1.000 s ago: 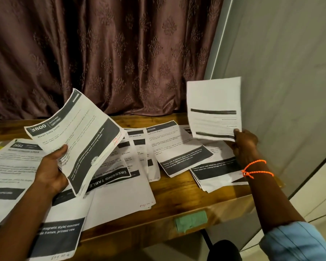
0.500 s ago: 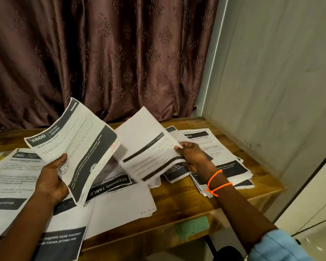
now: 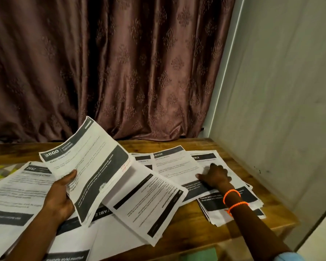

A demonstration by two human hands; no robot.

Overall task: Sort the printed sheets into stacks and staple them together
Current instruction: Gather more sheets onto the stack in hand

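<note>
Sorting under way: left hand (image 3: 59,196) grips the 3800 sheets (image 3: 87,166), right hand (image 3: 215,176) presses flat on the stack (image 3: 231,202) beside them; desk (image 3: 196,230) sheets loose, none visibly stapled.

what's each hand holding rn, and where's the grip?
Left hand grips the raised 3800 sheets at their lower left edge, thumb on top. Right hand holds nothing; it rests on the right stack.

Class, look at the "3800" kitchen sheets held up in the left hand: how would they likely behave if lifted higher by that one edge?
The 3800 kitchen sheets would probably flop, since they already curve above the left hand. Being several loose sheets, they could fan apart or slip.
</note>
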